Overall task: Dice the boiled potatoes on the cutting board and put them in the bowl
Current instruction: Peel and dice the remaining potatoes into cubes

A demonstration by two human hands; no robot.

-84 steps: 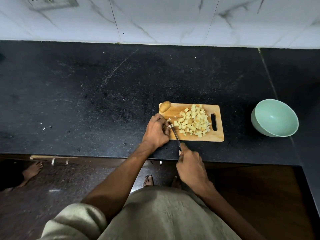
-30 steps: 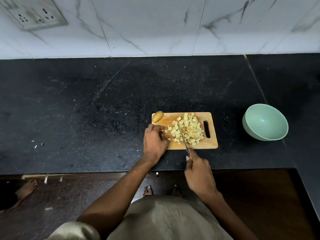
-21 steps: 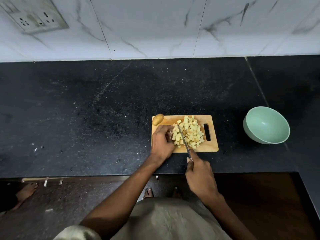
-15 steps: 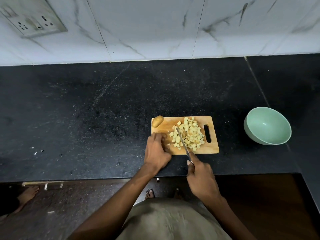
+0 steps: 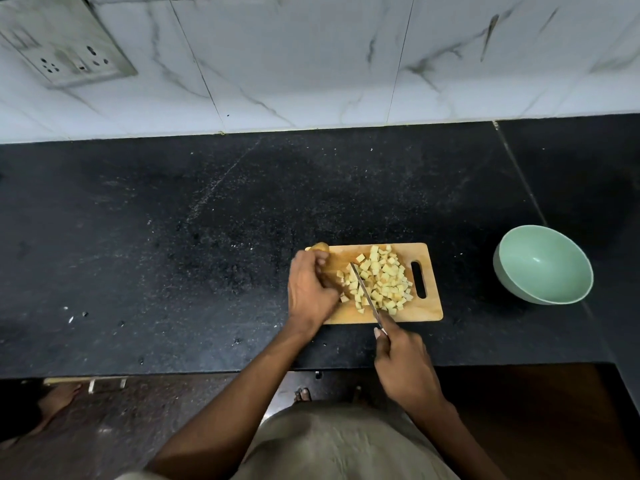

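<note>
A wooden cutting board (image 5: 431, 308) lies on the black counter. On it sits a pile of diced potato (image 5: 386, 284). One whole unpeeled potato (image 5: 319, 247) rests at the board's far left corner. My left hand (image 5: 308, 289) reaches over the board's left side, and its curled fingers close on the near side of that potato, hiding most of it. My right hand (image 5: 405, 365) grips a knife (image 5: 365, 292) by the handle. The blade lies slanted across the left edge of the dice, tip pointing away from me. A pale green bowl (image 5: 504, 284) stands to the right of the board, with nothing in it.
The counter's front edge (image 5: 173, 374) runs just below the board. A marble-tiled wall with a socket plate (image 5: 69, 60) backs the counter. A few white crumbs (image 5: 71, 318) lie on the left. Another person's bare foot (image 5: 55, 401) shows on the floor, bottom left.
My left hand has moved from the board's near left edge up to the whole potato in the far corner. The knife pushed dice rightwards into the pile and now rests there.
</note>
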